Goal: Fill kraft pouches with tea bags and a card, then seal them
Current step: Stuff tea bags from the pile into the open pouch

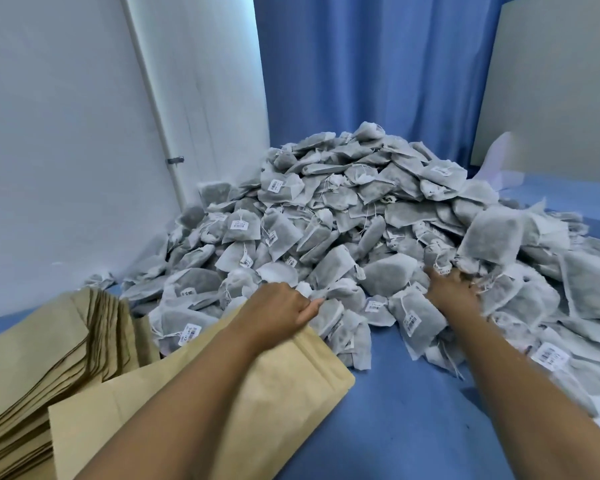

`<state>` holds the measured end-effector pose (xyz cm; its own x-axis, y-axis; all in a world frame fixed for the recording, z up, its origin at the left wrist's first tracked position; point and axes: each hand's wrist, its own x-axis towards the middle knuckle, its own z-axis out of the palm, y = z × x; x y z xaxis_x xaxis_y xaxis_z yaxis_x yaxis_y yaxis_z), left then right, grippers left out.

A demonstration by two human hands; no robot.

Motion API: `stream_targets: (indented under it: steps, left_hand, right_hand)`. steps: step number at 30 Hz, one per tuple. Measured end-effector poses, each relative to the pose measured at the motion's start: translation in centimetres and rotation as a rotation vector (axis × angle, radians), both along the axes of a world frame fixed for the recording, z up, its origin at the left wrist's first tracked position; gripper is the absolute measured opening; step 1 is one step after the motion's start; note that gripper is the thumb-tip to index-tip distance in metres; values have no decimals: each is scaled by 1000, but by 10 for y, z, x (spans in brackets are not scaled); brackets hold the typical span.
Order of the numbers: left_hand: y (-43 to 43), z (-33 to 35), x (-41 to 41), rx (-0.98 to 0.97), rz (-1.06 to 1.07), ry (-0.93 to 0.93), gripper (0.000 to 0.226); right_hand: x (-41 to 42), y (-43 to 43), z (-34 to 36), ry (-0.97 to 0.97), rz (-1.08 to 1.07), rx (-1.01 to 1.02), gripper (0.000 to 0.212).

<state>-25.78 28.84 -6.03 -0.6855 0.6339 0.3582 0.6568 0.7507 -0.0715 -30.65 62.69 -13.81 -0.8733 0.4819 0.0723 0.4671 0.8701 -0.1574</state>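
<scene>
Filling has begun: our left hand point(284, 306) grips the pouch point(274, 386) mouth; right hand point(449, 289) digs into the tea bags point(343, 209), fingers hidden, needing a handful.

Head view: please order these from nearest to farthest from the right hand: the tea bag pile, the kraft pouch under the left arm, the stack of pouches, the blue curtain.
1. Tea bag pile: touching the right hand.
2. Kraft pouch: to its left.
3. Stack of pouches: far left.
4. Blue curtain: behind the pile.
</scene>
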Motion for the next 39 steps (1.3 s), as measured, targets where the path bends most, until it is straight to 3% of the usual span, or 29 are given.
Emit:
stream_targets:
  steps: [5,8,10,12,13,16,18,21,23,25,28,32,36,39]
  left_hand:
    - [-11,1,7,23,35,-15,63]
    - [-14,4,17,31,48,-31,62]
    - [-18,6,23,24,40,-43,60]
    - [-26,12,30,38,41,-42,59]
    - [-31,16,33,46,30,-34,58]
    - [-50,29,41,83,-42,23,60]
    - [-63,35,44,144,-71,45,58]
    - [-74,42,46,75,-41,15,60]
    - [-78,43,42,41,-33,-23,56]
    - [-85,42,40,37,-6,-59,53]
    - [-97,35,35,73,11,-73,56]
    - [-101,34,48,5,45,-48,61]
    - [-101,47,69,33,25,-51,58]
    - [-110,66,88,19,-4,-10,58]
  right_hand:
    - [14,-37,7,24,154,1,56]
    - [34,-84,7,114,390,-145,47]
    - [48,-117,7,69,585,-228,36]
    - [57,-141,19,10,718,-460,27]
    - [57,-149,30,44,746,-563,22]
    - [43,-168,62,448,656,-605,20]
    - [27,-192,78,524,654,-659,15]
    - [0,-248,87,314,766,-544,52]
    - [-6,-281,76,99,766,-438,61]
    - [0,-304,52,-34,706,-440,55]
    - [18,-318,28,-4,642,-529,49]
    - [36,-316,37,-103,642,-365,37]
    - [59,-302,36,-182,747,-132,35]
    - [80,-289,35,-58,860,-205,13]
